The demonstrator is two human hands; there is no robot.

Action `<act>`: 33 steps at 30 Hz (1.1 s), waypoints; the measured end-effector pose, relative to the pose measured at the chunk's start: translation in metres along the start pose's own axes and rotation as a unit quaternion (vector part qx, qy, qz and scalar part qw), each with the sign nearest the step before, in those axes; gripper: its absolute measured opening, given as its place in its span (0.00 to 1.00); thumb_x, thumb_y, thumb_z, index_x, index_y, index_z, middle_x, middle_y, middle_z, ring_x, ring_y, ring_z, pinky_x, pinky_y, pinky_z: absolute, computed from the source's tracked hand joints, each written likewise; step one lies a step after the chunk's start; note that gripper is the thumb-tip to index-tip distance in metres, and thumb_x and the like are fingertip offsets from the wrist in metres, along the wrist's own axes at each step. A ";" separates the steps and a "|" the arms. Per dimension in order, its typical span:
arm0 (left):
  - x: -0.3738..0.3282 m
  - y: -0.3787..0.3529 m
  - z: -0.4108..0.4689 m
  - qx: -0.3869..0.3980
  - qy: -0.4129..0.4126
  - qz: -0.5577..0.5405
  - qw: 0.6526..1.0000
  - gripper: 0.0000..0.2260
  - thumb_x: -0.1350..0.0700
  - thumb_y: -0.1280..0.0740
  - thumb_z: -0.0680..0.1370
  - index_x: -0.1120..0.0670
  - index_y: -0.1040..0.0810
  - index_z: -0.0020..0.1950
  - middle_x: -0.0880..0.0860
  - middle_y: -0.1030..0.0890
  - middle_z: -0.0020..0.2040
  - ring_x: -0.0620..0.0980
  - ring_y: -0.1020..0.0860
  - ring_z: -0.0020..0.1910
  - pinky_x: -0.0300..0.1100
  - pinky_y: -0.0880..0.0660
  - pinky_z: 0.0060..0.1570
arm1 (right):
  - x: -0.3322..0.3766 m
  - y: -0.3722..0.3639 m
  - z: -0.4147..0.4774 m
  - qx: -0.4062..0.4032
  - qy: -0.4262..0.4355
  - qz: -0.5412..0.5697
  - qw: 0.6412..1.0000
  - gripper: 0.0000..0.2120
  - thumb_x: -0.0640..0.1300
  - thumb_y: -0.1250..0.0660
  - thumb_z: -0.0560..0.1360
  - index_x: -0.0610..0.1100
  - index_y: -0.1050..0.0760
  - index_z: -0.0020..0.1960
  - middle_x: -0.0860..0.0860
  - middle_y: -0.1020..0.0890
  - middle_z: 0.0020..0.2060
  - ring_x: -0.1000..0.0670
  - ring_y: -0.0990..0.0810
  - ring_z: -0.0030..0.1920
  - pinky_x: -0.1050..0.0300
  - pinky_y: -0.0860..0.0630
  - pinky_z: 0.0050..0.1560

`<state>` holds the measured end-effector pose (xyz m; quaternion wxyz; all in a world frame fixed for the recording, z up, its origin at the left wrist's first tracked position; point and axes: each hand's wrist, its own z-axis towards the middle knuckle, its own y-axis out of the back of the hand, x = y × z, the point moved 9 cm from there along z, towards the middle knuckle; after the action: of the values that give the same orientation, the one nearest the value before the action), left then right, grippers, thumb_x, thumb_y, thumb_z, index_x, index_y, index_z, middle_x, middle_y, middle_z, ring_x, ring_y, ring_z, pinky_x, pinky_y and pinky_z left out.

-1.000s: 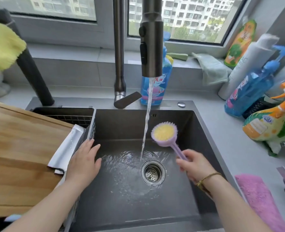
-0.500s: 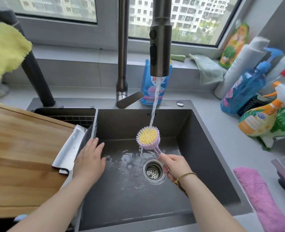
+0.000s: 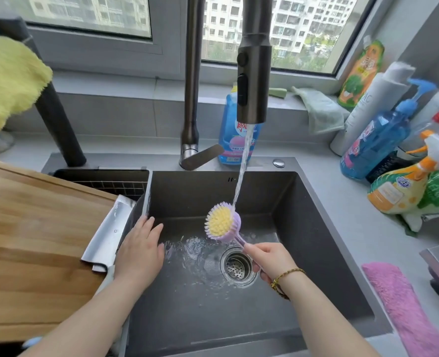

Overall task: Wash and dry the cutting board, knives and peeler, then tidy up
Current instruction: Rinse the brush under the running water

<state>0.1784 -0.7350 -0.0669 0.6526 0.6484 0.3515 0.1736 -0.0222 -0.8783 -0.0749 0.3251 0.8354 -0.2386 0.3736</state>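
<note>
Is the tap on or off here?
On: a stream of water falls from the tap onto the brush in the right hand, rippling across the sink floor.

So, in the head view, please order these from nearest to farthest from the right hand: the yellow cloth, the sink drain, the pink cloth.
1. Sink drain: in the sink floor, just left of the right hand, which holds the brush.
2. Pink cloth: on the counter to the right.
3. Yellow cloth: far left, at the back.
</note>
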 end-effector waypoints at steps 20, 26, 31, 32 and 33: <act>-0.093 0.000 0.025 0.089 0.025 -0.488 0.868 0.20 0.56 0.40 0.80 0.55 0.35 0.71 0.54 0.31 0.70 0.50 0.31 0.67 0.42 0.37 0.68 | 0.007 0.004 0.001 -0.010 0.057 -0.087 0.995 0.15 0.48 0.36 0.75 0.44 0.25 0.30 0.53 0.31 0.21 0.55 0.33 0.24 0.63 0.39 0.28; -0.105 -0.027 0.031 0.272 0.055 -0.631 0.725 0.11 0.59 0.36 0.77 0.56 0.26 0.59 0.55 0.20 0.51 0.48 0.19 0.45 0.41 0.22 0.48 | 0.008 0.006 -0.007 0.049 0.030 -0.029 0.998 0.18 0.45 0.37 0.76 0.44 0.29 0.28 0.50 0.31 0.21 0.58 0.39 0.15 0.69 0.42 0.18; -0.108 -0.035 0.039 0.206 0.093 -0.588 0.777 0.13 0.53 0.32 0.75 0.60 0.24 0.54 0.55 0.20 0.42 0.51 0.20 0.39 0.42 0.23 0.39 | 0.005 0.005 0.000 0.063 0.016 -0.032 0.997 0.11 0.45 0.38 0.76 0.42 0.23 0.38 0.49 0.31 0.23 0.58 0.39 0.15 0.68 0.42 0.19; -0.105 -0.036 0.041 0.184 0.112 -0.573 0.791 0.13 0.52 0.32 0.75 0.59 0.23 0.53 0.55 0.20 0.42 0.52 0.20 0.40 0.43 0.23 0.40 | 0.003 0.006 0.001 0.061 0.016 -0.036 0.997 0.11 0.45 0.37 0.76 0.42 0.23 0.38 0.49 0.31 0.22 0.58 0.39 0.14 0.68 0.41 0.19; -0.101 -0.037 0.044 0.165 0.131 -0.563 0.799 0.12 0.51 0.33 0.76 0.59 0.22 0.52 0.56 0.20 0.42 0.53 0.20 0.41 0.45 0.23 0.42 | 0.002 0.006 0.002 0.057 0.017 -0.036 0.998 0.11 0.45 0.37 0.76 0.43 0.23 0.37 0.50 0.31 0.21 0.58 0.39 0.14 0.68 0.41 0.19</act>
<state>0.1296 -0.8393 -0.0825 0.4662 0.4051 0.7602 -0.2018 -0.0237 -0.8842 -0.0720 0.2939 0.8542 -0.1807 0.3889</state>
